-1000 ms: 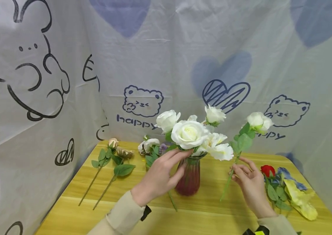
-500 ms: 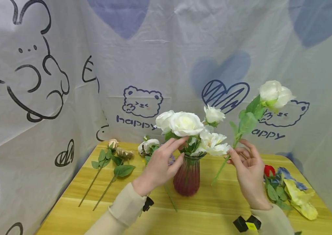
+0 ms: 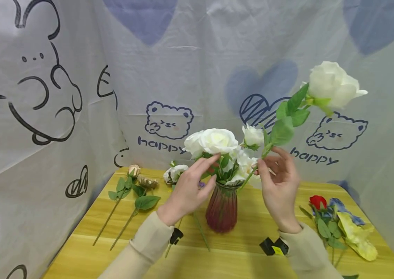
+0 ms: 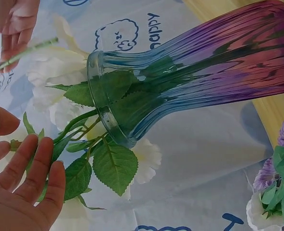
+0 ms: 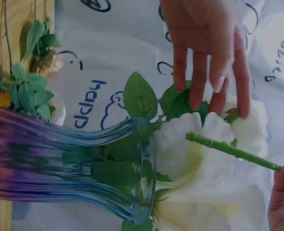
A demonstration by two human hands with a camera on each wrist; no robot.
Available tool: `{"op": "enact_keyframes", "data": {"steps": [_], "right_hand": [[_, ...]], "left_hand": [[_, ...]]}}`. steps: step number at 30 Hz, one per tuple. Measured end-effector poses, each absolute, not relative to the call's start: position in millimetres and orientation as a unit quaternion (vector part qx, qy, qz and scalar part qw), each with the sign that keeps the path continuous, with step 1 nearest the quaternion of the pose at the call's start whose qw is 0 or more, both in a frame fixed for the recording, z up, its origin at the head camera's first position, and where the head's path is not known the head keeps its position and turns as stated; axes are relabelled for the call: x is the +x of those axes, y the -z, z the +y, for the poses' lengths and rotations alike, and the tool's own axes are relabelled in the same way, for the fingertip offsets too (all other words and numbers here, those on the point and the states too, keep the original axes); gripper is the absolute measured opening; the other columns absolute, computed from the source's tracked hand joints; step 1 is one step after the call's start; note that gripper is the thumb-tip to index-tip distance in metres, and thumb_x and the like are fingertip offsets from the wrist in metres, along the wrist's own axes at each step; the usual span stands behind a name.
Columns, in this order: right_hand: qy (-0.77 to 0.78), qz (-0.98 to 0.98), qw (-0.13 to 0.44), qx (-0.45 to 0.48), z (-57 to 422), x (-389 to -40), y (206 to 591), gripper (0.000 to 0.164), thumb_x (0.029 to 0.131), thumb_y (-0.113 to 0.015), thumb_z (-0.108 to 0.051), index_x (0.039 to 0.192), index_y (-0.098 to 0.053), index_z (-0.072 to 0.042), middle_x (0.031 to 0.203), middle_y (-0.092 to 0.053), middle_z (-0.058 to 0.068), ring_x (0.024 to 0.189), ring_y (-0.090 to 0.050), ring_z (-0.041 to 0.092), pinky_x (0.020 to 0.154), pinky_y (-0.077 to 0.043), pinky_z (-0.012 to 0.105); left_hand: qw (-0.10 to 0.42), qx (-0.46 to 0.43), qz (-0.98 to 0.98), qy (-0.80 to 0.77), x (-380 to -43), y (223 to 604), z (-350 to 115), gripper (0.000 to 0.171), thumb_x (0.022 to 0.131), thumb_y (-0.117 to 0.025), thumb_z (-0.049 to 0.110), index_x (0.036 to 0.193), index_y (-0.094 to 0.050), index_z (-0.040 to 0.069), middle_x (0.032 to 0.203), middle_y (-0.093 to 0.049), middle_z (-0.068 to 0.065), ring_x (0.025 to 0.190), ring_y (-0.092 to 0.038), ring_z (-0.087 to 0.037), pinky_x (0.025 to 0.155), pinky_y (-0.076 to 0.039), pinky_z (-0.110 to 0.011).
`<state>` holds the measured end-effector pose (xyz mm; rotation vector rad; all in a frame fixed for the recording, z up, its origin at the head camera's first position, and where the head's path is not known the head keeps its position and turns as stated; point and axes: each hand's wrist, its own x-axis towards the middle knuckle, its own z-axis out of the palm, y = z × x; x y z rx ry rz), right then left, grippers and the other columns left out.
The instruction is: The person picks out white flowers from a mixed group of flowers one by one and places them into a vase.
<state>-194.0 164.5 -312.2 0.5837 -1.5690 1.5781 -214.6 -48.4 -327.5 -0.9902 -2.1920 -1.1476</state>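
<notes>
A ribbed glass vase (image 3: 222,211), purple-red low down and bluish at the neck, stands upright with several white flowers in it. My left hand (image 3: 191,188) is at the left of the bouquet, its fingers straight against the green leaves (image 4: 77,175) below a large white rose (image 3: 219,140). To the right of the vase, my right hand (image 3: 278,186) pinches the green stem of another white rose (image 3: 334,85) between thumb and fingers. This rose leans up to the right, and its cut stem end (image 5: 192,136) points toward the vase mouth, outside the glass rim.
Two long-stemmed flowers (image 3: 127,209) lie on the wooden table (image 3: 89,255) at left. White and purple blooms (image 3: 176,174) lie behind my left hand. Red, blue and yellow flowers (image 3: 353,232) are at the right. A printed white curtain (image 3: 197,77) stands behind the table.
My right hand has moved up and left with the white rose, bringing its stem end to the vase mouth. My left hand has shifted slightly up, and the large rose leans further back.
</notes>
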Motion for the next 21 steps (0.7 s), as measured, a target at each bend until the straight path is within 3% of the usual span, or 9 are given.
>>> {"op": "enact_keyframes", "data": {"steps": [6,13,21], "right_hand": [[-0.586,-0.64,0.44,0.231,153.8,-206.5,316.6,0.033,0.091,-0.058,0.016,0.121,-0.045,0.018,0.098,-0.063,-0.015,0.082,-0.067,0.001,0.072,-0.059,0.015],[-0.573,-0.637,0.452,0.25,147.5,-216.9,323.1,0.026,0.088,-0.059,0.019,0.11,-0.045,0.02,0.098,-0.061,-0.012,0.085,-0.066,0.001,0.072,-0.059,0.015],[-0.529,-0.691,0.428,0.244,147.9,-220.8,333.5,0.028,0.088,-0.062,0.015,0.114,-0.05,0.013,0.089,-0.064,0.019,0.076,-0.068,0.001,0.068,-0.058,0.013]], "left_hand": [[0.235,-0.359,-0.801,0.417,-215.3,325.5,-47.4,0.055,0.095,-0.061,0.003,0.148,-0.048,0.008,0.122,-0.066,-0.011,0.104,-0.068,-0.023,0.076,-0.059,-0.022],[0.232,-0.355,-0.8,0.425,-215.7,325.6,-47.3,0.055,0.095,-0.061,0.003,0.148,-0.048,0.007,0.122,-0.066,-0.011,0.103,-0.067,-0.023,0.073,-0.06,-0.021],[0.231,-0.358,-0.8,0.423,-217.5,325.8,-47.7,0.056,0.095,-0.061,0.003,0.149,-0.047,0.007,0.122,-0.066,-0.012,0.104,-0.068,-0.024,0.078,-0.059,-0.021]]}}
